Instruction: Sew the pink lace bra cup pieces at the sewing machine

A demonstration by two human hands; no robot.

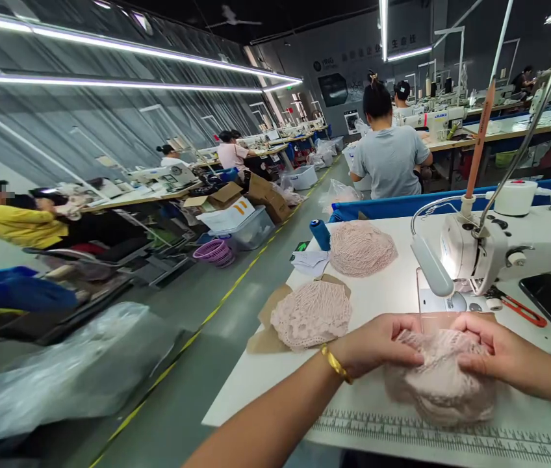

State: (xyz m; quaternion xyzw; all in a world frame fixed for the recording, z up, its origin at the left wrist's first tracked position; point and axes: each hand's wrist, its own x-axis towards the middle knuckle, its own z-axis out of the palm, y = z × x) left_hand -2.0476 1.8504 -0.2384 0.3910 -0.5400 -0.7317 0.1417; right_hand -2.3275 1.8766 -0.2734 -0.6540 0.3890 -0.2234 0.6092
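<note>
A pale pink lace piece [438, 383] lies bunched on the white sewing table [383, 292], just in front of the sewing machine [499, 250]. My left hand [380, 343], with a gold bangle on the wrist, pinches the lace's left top edge. My right hand [492, 351] grips its right top edge with curled fingers. Both hands sit close together at the table's near side, below the machine's needle area.
Two stacks of pink lace pieces [312, 313] [362, 248] sit to the left on brown paper. A blue thread spool [321, 234], red-handled snips [519, 307] and a printed ruler strip [451, 439] are on the table. Other people sew at rows of machines behind.
</note>
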